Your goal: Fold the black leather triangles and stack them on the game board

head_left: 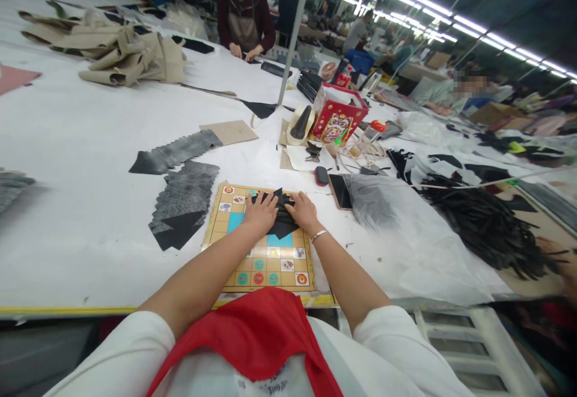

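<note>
Several black leather-like pieces lie in a loose overlapping pile on a colourful printed game board in front of me. My left hand rests on the pile's left part, fingers stretched out over it. At the right edge of the pile, my right hand touches the pieces with its fingers apart and slightly bent. Left of the board are a stack of grey, jagged-edged pieces with a black piece on it, and a second grey strip beyond.
A phone and a clear plastic bag lie to the right, near a heap of black strips. Beyond stands a red box beside a metal pole. Beige material lies far left; a co-worker stands opposite.
</note>
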### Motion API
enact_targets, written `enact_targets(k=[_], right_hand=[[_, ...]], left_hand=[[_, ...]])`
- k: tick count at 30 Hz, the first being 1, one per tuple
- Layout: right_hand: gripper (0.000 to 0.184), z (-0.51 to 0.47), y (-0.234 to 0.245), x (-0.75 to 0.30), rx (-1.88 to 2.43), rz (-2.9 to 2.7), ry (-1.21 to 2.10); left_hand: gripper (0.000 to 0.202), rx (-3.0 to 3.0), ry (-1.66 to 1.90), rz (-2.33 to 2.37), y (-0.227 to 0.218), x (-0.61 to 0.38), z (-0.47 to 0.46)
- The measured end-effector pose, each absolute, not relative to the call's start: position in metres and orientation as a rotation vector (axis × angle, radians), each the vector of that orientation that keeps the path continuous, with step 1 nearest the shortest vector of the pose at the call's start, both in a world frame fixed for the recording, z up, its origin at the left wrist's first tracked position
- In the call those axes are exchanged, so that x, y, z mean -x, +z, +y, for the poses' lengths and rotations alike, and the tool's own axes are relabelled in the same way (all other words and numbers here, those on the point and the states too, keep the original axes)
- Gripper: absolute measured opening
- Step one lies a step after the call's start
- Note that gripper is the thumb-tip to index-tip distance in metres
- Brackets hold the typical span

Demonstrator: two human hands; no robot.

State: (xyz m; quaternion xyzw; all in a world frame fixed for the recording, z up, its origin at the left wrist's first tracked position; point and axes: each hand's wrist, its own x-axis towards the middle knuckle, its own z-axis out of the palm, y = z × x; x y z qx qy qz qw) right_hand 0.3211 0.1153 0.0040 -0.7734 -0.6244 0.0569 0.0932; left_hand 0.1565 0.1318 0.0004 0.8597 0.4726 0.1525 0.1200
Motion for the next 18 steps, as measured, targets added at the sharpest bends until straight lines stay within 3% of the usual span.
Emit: enact_targets(k=[6,10,15,18], right_hand=[[0.046,0.083,0.015,-0.319,2.243,-1.803,-0.007],[0.041,0.073,0.015,-0.295,1.917,-1.745,-0.251],[0.034,0.068,0.017,-0.224,1.509,-2.005,-0.185],[0.036,0.074,0.018,-0.188,1.483,-2.057,-0.094]], left_hand=[[0.043,-2.396,0.506,1.458,0.009,-0.153,0.127],[0.05,-2.307,0.603,1.57,0.018,-0.126,0.115],[0.04,-2.245,0.773,1.472,0.012,-0.076,0.096],[0.03,-2.243,0.776,1.464,0.007,-0.059,0.1]])
